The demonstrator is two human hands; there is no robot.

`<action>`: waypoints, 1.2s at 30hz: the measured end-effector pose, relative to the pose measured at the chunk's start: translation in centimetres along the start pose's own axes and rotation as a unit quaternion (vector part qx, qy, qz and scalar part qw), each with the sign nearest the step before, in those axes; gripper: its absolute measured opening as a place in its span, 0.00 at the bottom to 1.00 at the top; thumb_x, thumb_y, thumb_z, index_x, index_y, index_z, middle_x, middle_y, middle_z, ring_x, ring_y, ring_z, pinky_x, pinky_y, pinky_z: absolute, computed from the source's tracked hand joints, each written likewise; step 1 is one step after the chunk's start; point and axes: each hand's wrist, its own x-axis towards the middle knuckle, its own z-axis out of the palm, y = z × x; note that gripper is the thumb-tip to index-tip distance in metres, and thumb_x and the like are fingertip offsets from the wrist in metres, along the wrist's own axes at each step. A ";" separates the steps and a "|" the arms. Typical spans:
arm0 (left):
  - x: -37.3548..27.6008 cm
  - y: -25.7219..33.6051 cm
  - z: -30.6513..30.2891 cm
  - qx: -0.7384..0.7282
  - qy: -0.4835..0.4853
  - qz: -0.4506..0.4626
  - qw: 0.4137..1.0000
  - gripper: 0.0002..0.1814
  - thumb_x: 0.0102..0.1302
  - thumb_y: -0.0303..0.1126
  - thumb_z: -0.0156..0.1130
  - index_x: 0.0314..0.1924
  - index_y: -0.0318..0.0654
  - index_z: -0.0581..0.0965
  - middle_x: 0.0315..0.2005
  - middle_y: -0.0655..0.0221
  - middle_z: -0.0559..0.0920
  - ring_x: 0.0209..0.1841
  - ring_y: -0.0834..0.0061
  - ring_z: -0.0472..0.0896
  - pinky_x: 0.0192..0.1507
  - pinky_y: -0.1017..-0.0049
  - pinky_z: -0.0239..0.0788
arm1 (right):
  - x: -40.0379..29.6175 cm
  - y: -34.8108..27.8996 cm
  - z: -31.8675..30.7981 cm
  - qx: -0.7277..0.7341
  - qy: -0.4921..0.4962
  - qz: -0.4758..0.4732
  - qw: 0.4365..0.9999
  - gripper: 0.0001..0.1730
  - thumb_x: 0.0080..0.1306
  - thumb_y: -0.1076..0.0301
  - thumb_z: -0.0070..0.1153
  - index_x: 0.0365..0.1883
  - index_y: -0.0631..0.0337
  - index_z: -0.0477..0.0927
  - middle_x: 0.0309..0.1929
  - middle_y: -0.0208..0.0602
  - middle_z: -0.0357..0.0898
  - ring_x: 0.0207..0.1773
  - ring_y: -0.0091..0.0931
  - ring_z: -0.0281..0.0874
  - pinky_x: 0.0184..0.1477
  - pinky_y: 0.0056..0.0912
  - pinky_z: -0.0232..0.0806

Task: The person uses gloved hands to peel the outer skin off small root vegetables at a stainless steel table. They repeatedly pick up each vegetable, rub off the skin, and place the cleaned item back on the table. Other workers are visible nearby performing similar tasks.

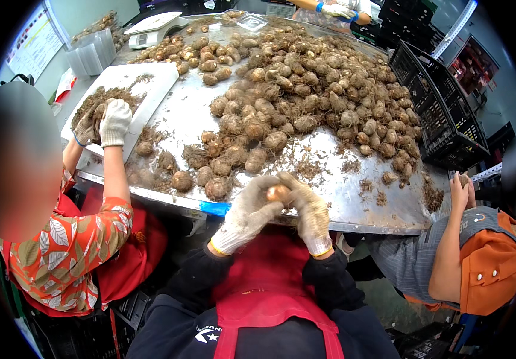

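My left hand [252, 210] and my right hand [308, 211] both wear soiled white knit gloves and meet just over the near edge of the metal table [356, 217]. Between them they grip a small taro corm [277, 193], its pale brown side facing up and partly hidden by my fingers. Ahead of my hands lies a large heap of hairy brown taro corms [285, 94]. Several corms from its near end, one of them a round corm [217, 189], sit close to my left hand. Loose root fibres [309, 169] are scattered beyond my right hand.
At left, a co-worker's gloved hands [113, 121] work over a white tray [159, 74]. A digital scale [154, 29] and clear plastic containers [91, 54] stand behind. Black crates [442, 107] line the right edge. Another co-worker's hands [461, 190] hold something at right; one more person's gloved hand [336, 10] is across.
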 end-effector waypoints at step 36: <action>14.5 5.2 -6.7 0.678 -0.041 0.134 0.722 0.24 0.60 0.37 0.68 0.54 0.35 0.75 0.45 0.54 0.81 0.45 0.56 0.82 0.48 0.68 0.75 | -0.1 -0.8 -13.5 -0.350 0.210 0.048 0.912 0.15 0.71 0.64 0.52 0.44 0.68 0.83 0.37 0.41 0.85 0.38 0.25 0.81 0.42 0.29 0.72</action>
